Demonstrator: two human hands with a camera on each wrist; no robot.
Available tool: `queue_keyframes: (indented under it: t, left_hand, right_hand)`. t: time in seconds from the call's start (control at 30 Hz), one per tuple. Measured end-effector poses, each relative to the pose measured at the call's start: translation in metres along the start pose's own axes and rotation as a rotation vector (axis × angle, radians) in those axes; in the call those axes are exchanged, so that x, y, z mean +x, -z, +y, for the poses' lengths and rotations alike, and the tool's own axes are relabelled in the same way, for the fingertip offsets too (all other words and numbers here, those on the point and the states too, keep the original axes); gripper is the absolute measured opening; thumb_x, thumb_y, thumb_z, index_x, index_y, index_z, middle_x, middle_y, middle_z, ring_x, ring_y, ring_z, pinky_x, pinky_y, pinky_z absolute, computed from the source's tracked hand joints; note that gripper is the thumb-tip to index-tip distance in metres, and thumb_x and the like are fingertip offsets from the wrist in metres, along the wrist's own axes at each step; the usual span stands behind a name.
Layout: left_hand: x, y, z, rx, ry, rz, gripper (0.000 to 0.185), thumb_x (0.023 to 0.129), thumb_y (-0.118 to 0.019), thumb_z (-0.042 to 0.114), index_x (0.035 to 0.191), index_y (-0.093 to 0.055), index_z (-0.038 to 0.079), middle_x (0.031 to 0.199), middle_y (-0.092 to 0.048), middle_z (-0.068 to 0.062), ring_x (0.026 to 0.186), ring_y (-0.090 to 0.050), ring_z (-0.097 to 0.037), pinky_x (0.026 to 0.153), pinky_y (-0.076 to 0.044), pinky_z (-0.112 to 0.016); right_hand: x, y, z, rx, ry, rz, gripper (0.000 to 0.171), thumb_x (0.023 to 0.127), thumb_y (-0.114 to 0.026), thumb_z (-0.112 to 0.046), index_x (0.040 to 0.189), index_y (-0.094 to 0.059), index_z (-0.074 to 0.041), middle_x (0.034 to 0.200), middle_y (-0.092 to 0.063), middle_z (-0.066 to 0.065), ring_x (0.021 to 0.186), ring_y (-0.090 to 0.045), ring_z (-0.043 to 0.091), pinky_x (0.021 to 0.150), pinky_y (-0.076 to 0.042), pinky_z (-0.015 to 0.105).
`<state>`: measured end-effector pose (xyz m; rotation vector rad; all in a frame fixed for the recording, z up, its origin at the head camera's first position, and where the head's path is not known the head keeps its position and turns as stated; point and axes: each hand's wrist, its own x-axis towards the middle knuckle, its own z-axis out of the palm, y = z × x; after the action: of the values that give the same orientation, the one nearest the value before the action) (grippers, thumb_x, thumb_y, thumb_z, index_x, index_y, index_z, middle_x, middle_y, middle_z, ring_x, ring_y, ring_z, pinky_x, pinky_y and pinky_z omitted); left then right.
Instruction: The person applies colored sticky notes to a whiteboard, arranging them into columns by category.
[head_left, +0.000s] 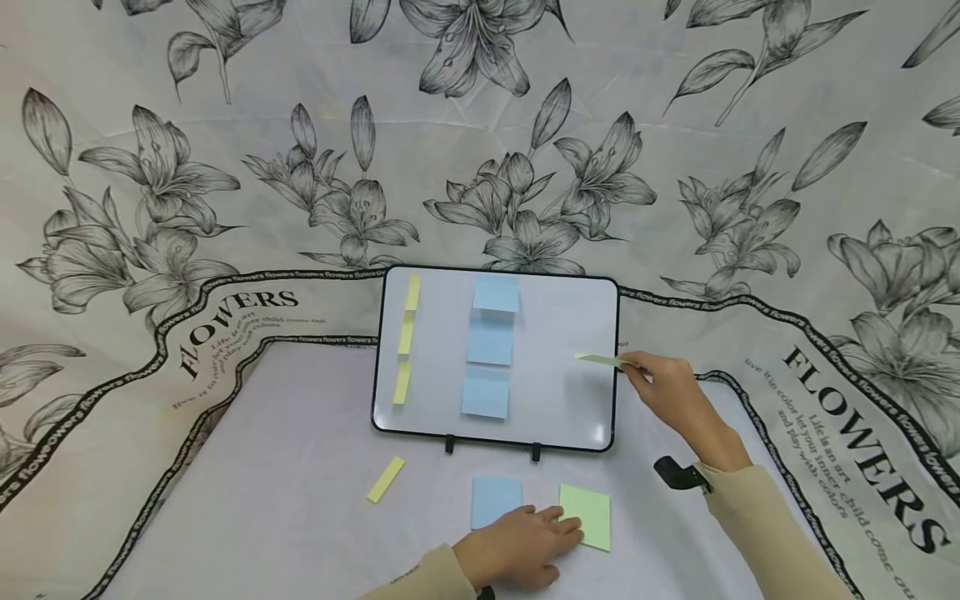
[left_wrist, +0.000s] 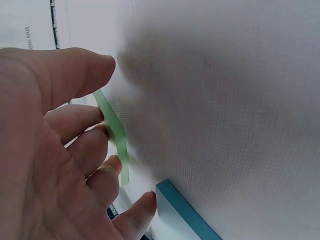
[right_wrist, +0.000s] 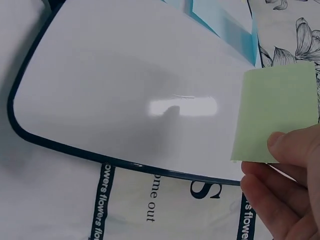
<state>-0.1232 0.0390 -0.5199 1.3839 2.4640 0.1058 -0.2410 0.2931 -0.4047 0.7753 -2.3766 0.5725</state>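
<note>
My right hand (head_left: 671, 400) pinches a light green sticky note (head_left: 597, 359) between thumb and fingers, by its lower edge in the right wrist view. The note is held in front of the right part of a whiteboard (head_left: 562, 317), seen almost edge-on from the head. Below the board, my left hand (head_left: 519, 546) rests palm down with spread fingers, its fingertips on the green sticky note pad (head_left: 592, 515). In the left wrist view the thumb stands apart from the fingers. A blue sticky note pad (head_left: 495, 498) lies beside that hand, partly covered by it.
Three blue notes (head_left: 489, 343) hang in a column near the board's middle. A column of narrow yellow notes (head_left: 407, 333) runs down its left side. A yellow strip pad (head_left: 386, 480) lies on the white tablecloth (head_left: 285, 500). Black feet (head_left: 536, 452) support the board.
</note>
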Motion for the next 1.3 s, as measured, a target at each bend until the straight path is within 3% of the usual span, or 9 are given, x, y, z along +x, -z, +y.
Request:
queue_keyframes:
  t: [0.27,0.3,0.63,1.03,1.3]
  left_hand:
    - [0.001,-0.003,-0.002,-0.024,-0.003,-0.012,0.060,0.103,-0.060,0.037,0.159,-0.040,0.027,0.165,-0.036,0.014,0.153,-0.034,-0.009,0.116,-0.043,-0.037]
    - [0.002,-0.003,-0.002,-0.026,-0.002,-0.012,0.060,0.103,-0.060,0.036,0.159,-0.040,0.027,0.165,-0.036,0.015,0.153,-0.034,-0.009,0.116,-0.043,-0.037]
    - [0.003,-0.006,-0.004,-0.024,0.005,0.001,0.060,0.103,-0.061,0.032,0.159,-0.041,0.029,0.164,-0.037,0.016,0.152,-0.035,-0.008,0.116,-0.043,-0.036]
    - [0.000,-0.006,-0.005,-0.020,-0.012,0.021,0.060,0.102,-0.061,0.025,0.158,-0.042,0.027,0.163,-0.039,0.014,0.151,-0.037,-0.008,0.115,-0.044,-0.036]
    - [0.002,-0.008,-0.006,-0.015,-0.008,0.008,0.060,0.103,-0.060,0.027,0.159,-0.040,0.029,0.164,-0.037,0.015,0.152,-0.035,-0.007,0.115,-0.044,-0.035]
  right_hand:
    - [0.038,-0.013,0.003,0.000,0.048,-0.042,0.027,0.088,-0.069,0.015,0.112,-0.076,0.005,0.103,-0.077,0.025,0.082,-0.076,0.036,0.060,-0.059,0.044]
    - [0.043,-0.015,0.004,-0.010,0.053,-0.036,0.027,0.088,-0.069,0.015,0.113,-0.076,0.005,0.103,-0.077,0.025,0.082,-0.076,0.036,0.066,-0.060,0.049]
    - [0.082,-0.022,0.008,-0.053,0.034,0.024,0.029,0.089,-0.065,0.017,0.114,-0.076,0.005,0.103,-0.076,0.026,0.077,-0.073,0.036,0.059,-0.055,0.043]
    - [0.096,-0.028,0.016,-0.075,-0.023,0.020,0.028,0.094,-0.062,0.013,0.117,-0.075,0.004,0.110,-0.074,0.028,0.095,-0.074,0.043,0.068,-0.060,0.050]
    - [0.097,-0.035,0.020,-0.107,-0.066,0.003,0.028,0.095,-0.063,0.010,0.118,-0.076,0.001,0.111,-0.074,0.027,0.096,-0.074,0.043,0.069,-0.060,0.051]
